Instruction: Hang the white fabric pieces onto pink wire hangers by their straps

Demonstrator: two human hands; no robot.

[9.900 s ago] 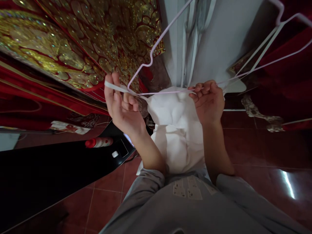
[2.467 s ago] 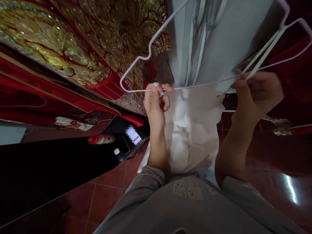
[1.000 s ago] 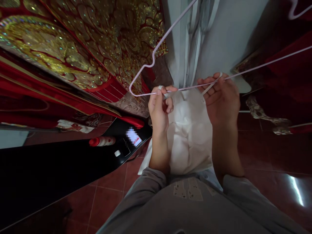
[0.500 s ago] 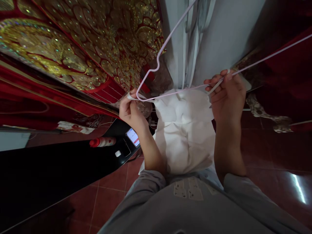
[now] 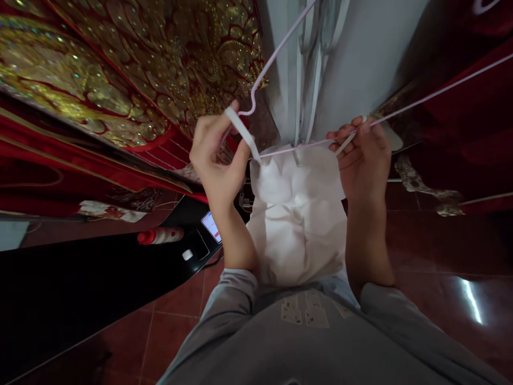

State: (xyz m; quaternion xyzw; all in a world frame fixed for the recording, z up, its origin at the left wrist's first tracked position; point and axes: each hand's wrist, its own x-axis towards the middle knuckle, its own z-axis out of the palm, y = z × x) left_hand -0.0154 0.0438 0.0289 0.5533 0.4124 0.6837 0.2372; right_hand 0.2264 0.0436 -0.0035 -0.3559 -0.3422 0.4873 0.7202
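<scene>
A white garment with thin straps hangs in front of my body. My left hand stretches its white left strap between thumb and fingertips, near the bend of a pink wire hanger. The hanger's left corner is partly hidden behind that hand. On the other side, my right hand pinches the hanger's lower bar together with the other strap, its fingers closed. The bar runs along the garment's top edge between both hands.
Red garments with gold sequins hang at the left, close to my left hand. A black table carries a red-capped bottle, a lit phone and a small white case. Dark red fabric hangs at right.
My left hand has risen and turned, pulling the left strap up into a taut slant by the hanger's bend. My right hand keeps its grip and is slightly farther left in view.
</scene>
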